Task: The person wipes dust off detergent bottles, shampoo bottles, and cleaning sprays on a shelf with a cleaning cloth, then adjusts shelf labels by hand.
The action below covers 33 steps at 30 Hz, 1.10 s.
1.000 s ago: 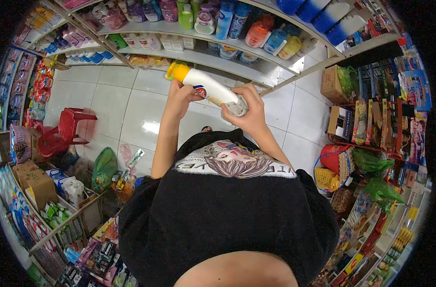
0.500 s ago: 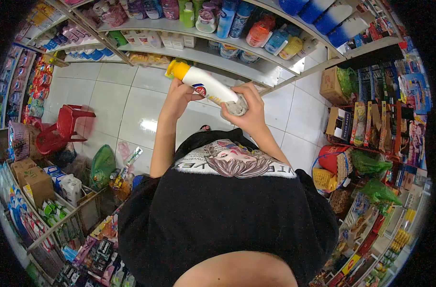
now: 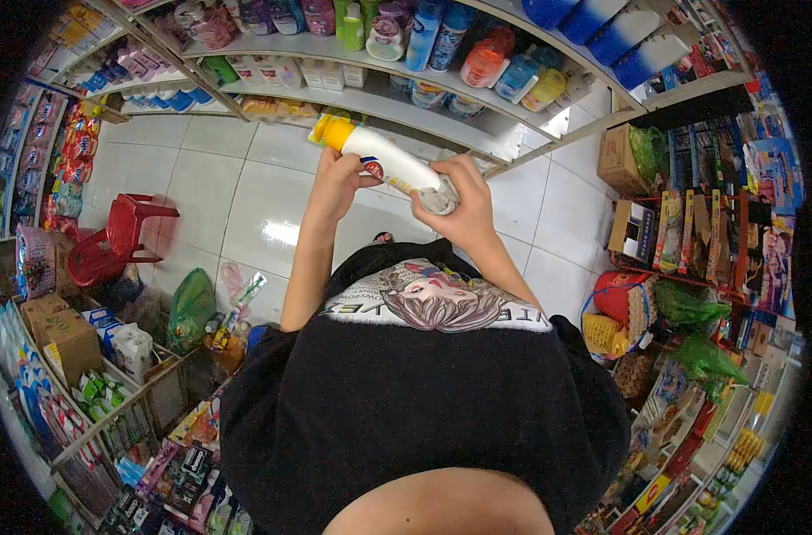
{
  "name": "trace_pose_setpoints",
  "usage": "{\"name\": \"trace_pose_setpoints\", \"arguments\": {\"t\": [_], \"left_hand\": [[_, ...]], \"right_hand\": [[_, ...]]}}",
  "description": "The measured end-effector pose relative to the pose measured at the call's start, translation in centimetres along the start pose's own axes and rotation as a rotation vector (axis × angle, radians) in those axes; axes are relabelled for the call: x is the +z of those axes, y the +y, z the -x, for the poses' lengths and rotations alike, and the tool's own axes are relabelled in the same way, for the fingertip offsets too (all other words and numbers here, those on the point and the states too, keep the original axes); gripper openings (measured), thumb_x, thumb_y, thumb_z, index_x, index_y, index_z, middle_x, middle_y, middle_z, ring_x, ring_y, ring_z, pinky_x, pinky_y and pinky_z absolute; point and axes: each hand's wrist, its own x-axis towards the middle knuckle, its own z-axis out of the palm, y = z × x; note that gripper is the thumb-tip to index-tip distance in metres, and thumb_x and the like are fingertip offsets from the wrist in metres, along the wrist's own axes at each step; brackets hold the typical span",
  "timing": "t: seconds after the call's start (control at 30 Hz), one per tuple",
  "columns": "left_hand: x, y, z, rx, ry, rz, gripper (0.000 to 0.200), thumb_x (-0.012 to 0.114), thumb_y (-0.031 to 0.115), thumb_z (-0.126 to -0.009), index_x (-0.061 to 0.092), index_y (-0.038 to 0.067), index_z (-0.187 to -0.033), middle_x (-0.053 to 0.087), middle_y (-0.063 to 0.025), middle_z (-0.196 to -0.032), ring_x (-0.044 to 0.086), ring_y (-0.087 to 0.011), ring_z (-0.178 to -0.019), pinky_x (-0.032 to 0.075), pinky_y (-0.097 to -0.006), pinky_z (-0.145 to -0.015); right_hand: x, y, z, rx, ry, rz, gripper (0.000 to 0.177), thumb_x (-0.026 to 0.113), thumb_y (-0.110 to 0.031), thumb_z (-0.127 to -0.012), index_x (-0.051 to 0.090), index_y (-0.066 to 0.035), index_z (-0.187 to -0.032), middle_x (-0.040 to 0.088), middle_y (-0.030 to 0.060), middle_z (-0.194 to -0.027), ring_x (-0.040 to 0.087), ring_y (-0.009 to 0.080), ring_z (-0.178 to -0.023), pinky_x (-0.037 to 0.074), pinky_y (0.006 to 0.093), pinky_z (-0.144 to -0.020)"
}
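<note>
A white bottle with a yellow cap is held tilted in front of my chest, its cap toward the upper left. My left hand is closed on it just below the cap, thumb and fingers near the red and blue label. Around the lower end wraps my right hand, with a crumpled greyish cloth pressed between it and the bottle. The palm side of both hands is partly hidden.
Shelves of bottles and tubs stand ahead. A red plastic chair is on the tiled floor at left. Crates with cartons stand lower left; racks of goods and a red basket are at right.
Very little differs. My left hand and forearm have shifted slightly to the right, and the bottle's capped end has dipped a touch. My right hand stays at the lower end.
</note>
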Motion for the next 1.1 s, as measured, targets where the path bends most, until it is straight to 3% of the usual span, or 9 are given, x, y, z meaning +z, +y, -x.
{"name": "trace_pose_setpoints", "arguments": {"t": [0.17,0.23,0.43,0.67,0.73,0.87,0.93,1.03,1.1], "left_hand": [[0.17,0.09,0.07,0.017,-0.024,-0.026,0.033,0.04,0.005,-0.065,0.042,-0.006,-0.096,0.053,-0.0159,-0.092,0.056,-0.0211,-0.077,0.049,-0.0334,-0.062],[-0.34,-0.06,0.03,-0.002,-0.029,-0.138,0.039,0.04,0.008,-0.064,0.04,-0.004,-0.101,0.049,-0.0192,-0.099,0.053,-0.0269,-0.086,0.047,-0.039,-0.068],[-0.17,0.29,0.13,-0.003,-0.112,0.089,0.044,0.043,0.009,-0.059,0.042,-0.004,-0.101,0.049,-0.0192,-0.099,0.052,-0.0273,-0.087,0.046,-0.0384,-0.07],[-0.51,0.04,-0.01,-0.047,-0.066,-0.043,0.043,0.041,0.006,-0.061,0.04,-0.005,-0.102,0.05,-0.0186,-0.098,0.052,-0.0272,-0.087,0.046,-0.0387,-0.07],[-0.26,0.07,0.09,-0.034,-0.042,0.002,0.041,0.039,0.001,-0.061,0.039,-0.002,-0.101,0.052,-0.0164,-0.096,0.055,-0.0219,-0.081,0.049,-0.0325,-0.063],[-0.31,0.02,0.15,-0.025,-0.025,-0.062,0.04,0.039,0.002,-0.061,0.039,-0.002,-0.101,0.051,-0.0169,-0.097,0.055,-0.0226,-0.081,0.049,-0.0326,-0.063],[-0.34,0.21,0.28,-0.004,-0.078,0.022,0.04,0.041,0.007,-0.063,0.039,-0.003,-0.103,0.049,-0.0197,-0.1,0.052,-0.0277,-0.088,0.045,-0.0412,-0.07],[0.25,0.67,0.48,0.004,-0.081,0.122,0.038,0.038,0.004,-0.063,0.039,-0.003,-0.1,0.051,-0.0171,-0.096,0.055,-0.0234,-0.082,0.049,-0.0329,-0.063],[-0.49,0.22,0.2,-0.025,-0.067,0.067,0.04,0.039,0.005,-0.063,0.038,-0.002,-0.102,0.049,-0.0182,-0.099,0.053,-0.0255,-0.085,0.047,-0.0368,-0.066]], "right_hand": [[0.03,-0.04,-0.05,0.013,-0.003,0.006,0.036,0.066,-0.013,-0.048,0.049,-0.004,-0.078,0.046,0.0094,-0.074,0.048,0.0254,-0.07,0.04,0.0327,-0.059],[0.04,-0.01,-0.07,0.026,0.004,-0.011,0.036,0.066,-0.013,-0.048,0.049,-0.004,-0.078,0.046,0.0096,-0.075,0.048,0.0257,-0.07,0.04,0.0332,-0.06],[0.28,0.21,-0.03,-0.011,0.002,-0.001,0.035,0.065,-0.013,-0.048,0.049,-0.004,-0.078,0.046,0.0095,-0.076,0.048,0.0256,-0.071,0.04,0.0326,-0.06],[0.2,0.23,0.02,0.022,-0.02,0.003,0.035,0.065,-0.013,-0.048,0.049,-0.004,-0.078,0.046,0.009,-0.074,0.048,0.0251,-0.07,0.04,0.0323,-0.059],[0.19,0.24,-0.01,0.009,-0.009,-0.011,0.034,0.066,-0.009,-0.051,0.049,-0.001,-0.079,0.047,0.0108,-0.074,0.048,0.0237,-0.066,0.04,0.029,-0.059],[0.12,0.26,-0.15,-0.007,0.011,-0.017,0.034,0.066,-0.009,-0.051,0.049,0.0,-0.079,0.047,0.0108,-0.074,0.048,0.0237,-0.067,0.04,0.0291,-0.059],[0.16,0.13,-0.13,0.009,-0.002,0.002,0.036,0.065,-0.013,-0.048,0.049,-0.003,-0.078,0.046,0.0096,-0.076,0.048,0.0256,-0.072,0.041,0.0324,-0.061],[0.28,0.09,-0.03,0.011,-0.003,-0.006,0.036,0.065,-0.013,-0.048,0.049,-0.002,-0.079,0.046,0.0098,-0.076,0.048,0.0258,-0.072,0.04,0.0325,-0.061],[0.35,0.12,-0.02,0.015,-0.004,-0.013,0.036,0.065,-0.013,-0.048,0.049,-0.002,-0.078,0.046,0.0099,-0.076,0.048,0.0258,-0.072,0.04,0.0325,-0.061]]}}
